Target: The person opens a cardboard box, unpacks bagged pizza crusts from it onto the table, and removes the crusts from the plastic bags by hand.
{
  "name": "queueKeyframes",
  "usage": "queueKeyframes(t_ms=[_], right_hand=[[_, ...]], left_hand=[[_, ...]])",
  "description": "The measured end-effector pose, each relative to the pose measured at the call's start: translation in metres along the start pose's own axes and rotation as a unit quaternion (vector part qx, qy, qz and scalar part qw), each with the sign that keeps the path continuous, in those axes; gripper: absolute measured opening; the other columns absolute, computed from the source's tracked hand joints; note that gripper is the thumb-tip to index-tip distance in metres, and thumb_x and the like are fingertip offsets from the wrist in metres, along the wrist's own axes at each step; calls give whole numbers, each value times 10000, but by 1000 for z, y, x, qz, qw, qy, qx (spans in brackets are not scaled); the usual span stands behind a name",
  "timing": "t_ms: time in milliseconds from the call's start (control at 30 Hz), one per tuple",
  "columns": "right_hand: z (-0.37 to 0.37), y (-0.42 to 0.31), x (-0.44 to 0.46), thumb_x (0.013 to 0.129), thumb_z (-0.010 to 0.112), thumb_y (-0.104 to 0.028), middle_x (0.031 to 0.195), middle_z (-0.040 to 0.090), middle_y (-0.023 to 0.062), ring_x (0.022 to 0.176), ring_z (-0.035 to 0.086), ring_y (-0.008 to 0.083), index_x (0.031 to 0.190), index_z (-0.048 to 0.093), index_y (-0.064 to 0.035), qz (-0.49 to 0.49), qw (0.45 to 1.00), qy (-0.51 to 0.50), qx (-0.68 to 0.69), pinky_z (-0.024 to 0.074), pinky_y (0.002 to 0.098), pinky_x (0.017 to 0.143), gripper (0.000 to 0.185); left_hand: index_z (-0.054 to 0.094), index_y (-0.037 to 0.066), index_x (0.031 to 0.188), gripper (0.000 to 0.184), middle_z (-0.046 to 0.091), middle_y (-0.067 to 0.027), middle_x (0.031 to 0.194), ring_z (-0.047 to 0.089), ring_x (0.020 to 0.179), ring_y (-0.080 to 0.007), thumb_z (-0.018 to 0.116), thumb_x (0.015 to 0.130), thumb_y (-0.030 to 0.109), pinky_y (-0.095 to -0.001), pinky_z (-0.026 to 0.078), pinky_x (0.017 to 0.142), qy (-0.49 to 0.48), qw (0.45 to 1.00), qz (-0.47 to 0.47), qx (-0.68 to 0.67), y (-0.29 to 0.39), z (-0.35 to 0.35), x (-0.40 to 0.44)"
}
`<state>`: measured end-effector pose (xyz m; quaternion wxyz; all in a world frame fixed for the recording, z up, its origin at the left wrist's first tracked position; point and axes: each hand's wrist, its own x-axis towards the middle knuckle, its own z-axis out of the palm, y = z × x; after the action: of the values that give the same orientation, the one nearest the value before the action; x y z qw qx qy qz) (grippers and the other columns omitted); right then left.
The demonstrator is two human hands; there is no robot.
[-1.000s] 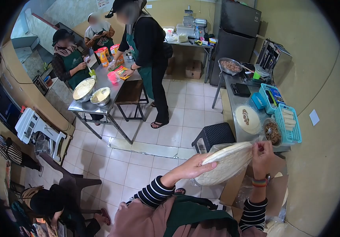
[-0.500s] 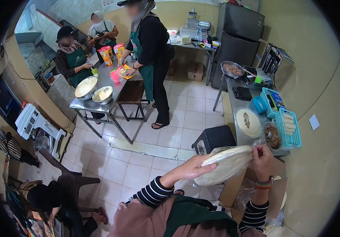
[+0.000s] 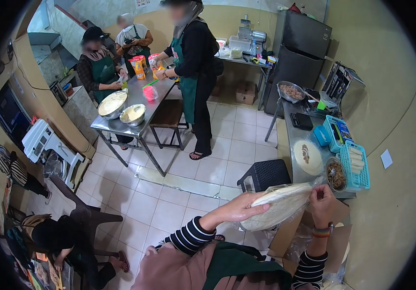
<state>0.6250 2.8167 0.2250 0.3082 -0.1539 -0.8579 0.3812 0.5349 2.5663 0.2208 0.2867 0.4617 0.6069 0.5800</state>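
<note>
At far left, a person in a striped top (image 3: 14, 169) is standing near a white machine (image 3: 41, 137), and below them a person in black (image 3: 67, 244) is sitting by a dark plastic chair (image 3: 83, 216). Next, a metal worktop (image 3: 145, 126) is carrying a large bowl (image 3: 113, 103) and a smaller bowl (image 3: 133, 114) of pale mixture, a pink bag (image 3: 150, 93) and orange packets (image 3: 138, 69); three people in green aprons are standing around it. Nearer, the left hand (image 3: 240, 207) is gripping one end of a clear bag (image 3: 280, 210) holding a stack of pale flat rounds — thumb on the near side — and the bag is hanging tilted in the air between both hands. Just beyond it, a black stool (image 3: 266, 175) is standing on the floor. On the right-hand worktop (image 3: 299, 136), a black scale (image 3: 301, 121) is sitting behind a single round (image 3: 307, 157) with brown filling on it. The right hand (image 3: 322, 207) is pinching the bag's other end between thumb and fingers — a cardboard box (image 3: 337, 241) is lying open below. Farther right, a bowl of brown filling (image 3: 336, 175) is resting beside a blue basket (image 3: 362, 181) containing white rolls.
</note>
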Motion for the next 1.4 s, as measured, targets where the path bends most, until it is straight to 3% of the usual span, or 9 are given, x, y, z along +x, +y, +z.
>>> queueKeyframes(t_ms=[333, 400, 500, 733, 800, 900, 1100, 1300, 1400], right_hand=[[-16, 47, 9, 766, 563, -54, 636, 501, 4, 547, 446, 74, 808, 508, -17, -16, 987, 140, -81, 392, 225, 523, 78], [-21, 36, 8, 809, 579, -141, 654, 507, 7, 571, 461, 67, 876, 511, -26, 132, 954, 95, 251, 398, 211, 530, 150], [-15, 0, -2, 870, 519, -231, 656, 526, 3, 570, 487, 64, 949, 506, -47, 170, 912, 39, 371, 397, 176, 522, 200], [0, 35, -3, 875, 500, -159, 676, 539, 19, 540, 493, 76, 977, 453, -54, 120, 962, -51, 241, 400, 187, 479, 153], [-5, 13, -5, 861, 531, -168, 646, 514, 10, 510, 493, 83, 912, 470, -58, 237, 896, -26, 376, 389, 191, 424, 137], [-12, 32, -4, 856, 543, -188, 626, 486, -7, 440, 435, 69, 878, 481, -59, 241, 872, -86, 419, 345, 182, 372, 144], [-32, 40, -2, 849, 546, -156, 639, 466, -30, 448, 350, 29, 881, 496, -53, 290, 901, 2, 323, 290, 167, 370, 119], [-26, 31, -14, 856, 480, -60, 714, 509, -1, 581, 443, 45, 911, 540, -26, -38, 976, 123, 178, 392, 182, 544, 88], [-16, 13, -20, 860, 454, -13, 827, 523, 21, 675, 465, 80, 928, 532, -10, -13, 981, 14, 195, 408, 199, 659, 104]], left_hand=[[386, -9, 1238, 498, 530, -135, 1099, 494, 991, -174, 440, 897, 350, -290, 388, 852, 60, 993, 17, -99, -10, -1, -9], [376, -42, 1231, 512, 499, -132, 1117, 458, 1027, -166, 456, 894, 336, -282, 372, 875, 78, 985, 1, -153, -8, -2, -10], [374, -44, 1229, 516, 492, -130, 1126, 450, 1038, -168, 454, 895, 341, -282, 367, 882, 81, 987, 0, -141, -13, 0, -9], [368, -41, 1237, 530, 488, -128, 1138, 450, 1042, -172, 463, 890, 348, -289, 365, 888, 90, 987, 12, -132, -11, 5, -9], [367, -40, 1240, 551, 490, -136, 1143, 448, 1055, -177, 464, 884, 368, -295, 365, 890, 104, 979, 6, -176, -12, 4, -12], [366, -44, 1241, 571, 496, -145, 1148, 465, 1064, -191, 468, 875, 382, -306, 382, 886, 116, 974, -8, -194, -10, -1, -14], [385, -52, 1224, 590, 513, -150, 1141, 506, 1049, -201, 495, 853, 394, -313, 419, 870, 121, 928, -58, -348, -12, -10, -25], [367, -47, 1239, 618, 505, -143, 1148, 494, 1059, -193, 513, 842, 403, -314, 403, 887, 143, 938, -50, -311, -15, -11, -24], [368, -21, 1251, 574, 509, -115, 1134, 483, 1041, -165, 461, 873, 401, -284, 389, 877, 148, 951, -29, -271, -18, -4, -20]])
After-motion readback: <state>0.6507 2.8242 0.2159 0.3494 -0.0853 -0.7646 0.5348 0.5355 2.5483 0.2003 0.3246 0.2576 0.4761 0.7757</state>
